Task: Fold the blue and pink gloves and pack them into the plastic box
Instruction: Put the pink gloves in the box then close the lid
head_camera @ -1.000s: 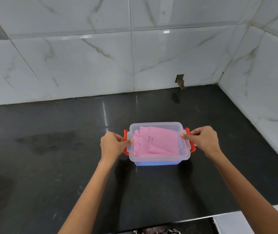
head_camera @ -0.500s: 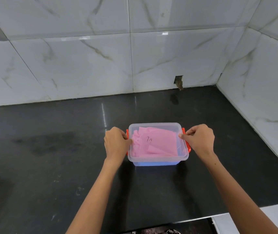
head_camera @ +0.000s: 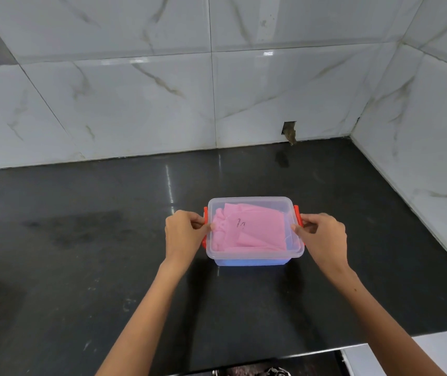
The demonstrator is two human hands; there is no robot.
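The clear plastic box [head_camera: 254, 255] stands on the black counter with its lid on. A folded pink glove [head_camera: 252, 230] shows through the lid, and blue shows through the box's lower wall [head_camera: 252, 262]. My left hand [head_camera: 184, 234] grips the orange latch [head_camera: 205, 213] at the box's left end, thumb on the lid's edge. My right hand [head_camera: 322, 237] grips the orange latch [head_camera: 297, 214] at the right end, thumb on the lid.
The black counter [head_camera: 81, 267] runs up to white marble-tiled walls behind and on the right. A small hole [head_camera: 289, 131] is in the back wall near the corner. The counter's front edge is near the bottom of the view.
Both hands pressed in against the latches half a second ago and have now eased outward a little, thumbs on the lid's edges. The box has stayed in place.
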